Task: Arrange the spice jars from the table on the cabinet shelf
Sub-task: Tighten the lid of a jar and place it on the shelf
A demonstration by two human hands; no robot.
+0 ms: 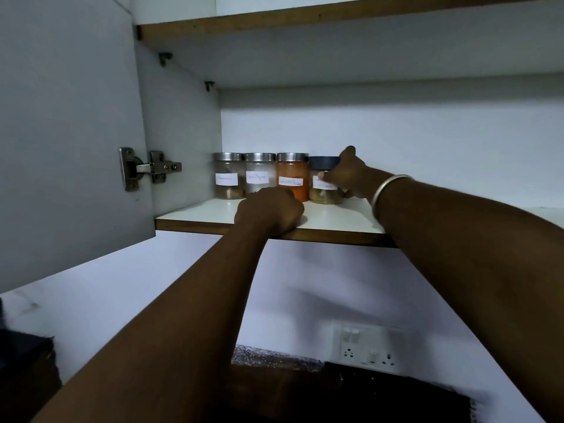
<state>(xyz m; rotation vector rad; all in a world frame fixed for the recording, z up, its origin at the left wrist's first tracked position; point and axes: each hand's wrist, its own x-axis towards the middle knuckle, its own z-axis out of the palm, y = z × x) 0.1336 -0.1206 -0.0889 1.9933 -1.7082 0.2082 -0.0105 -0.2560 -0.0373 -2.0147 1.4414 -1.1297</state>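
The right hand (pixel 348 175) reaches deep onto the shelf (pixel 335 218) and grips the black-lid jar (pixel 325 184). Its thumb lies across the front of the jar over part of the label, and one finger rises behind the lid. The jar stands upright on the shelf, at the right end of a row along the back. A metal bangle (pixel 387 190) sits on that wrist.

Just left of the right hand, touching or nearly touching the black-lid jar, stands the orange jar (pixel 292 175) with a steel lid and a white label. Further left come the pale jar (pixel 260 174) and then the end jar (pixel 225 175), both steel-lidded and labelled; the writing is too blurred to read.

The left hand (pixel 270 210) rests on the shelf near its front edge, in front of the pale jar and the orange jar, hiding their bases. Its fingers bend away behind the knuckles, and I cannot tell whether they touch or hold anything. The two hands are apart, the left one lower and nearer the edge.

Left of the left hand the door (pixel 70 132) hangs open on its hinge (pixel 143 169). Below the right forearm a socket panel (pixel 369 346) is set in the wall.
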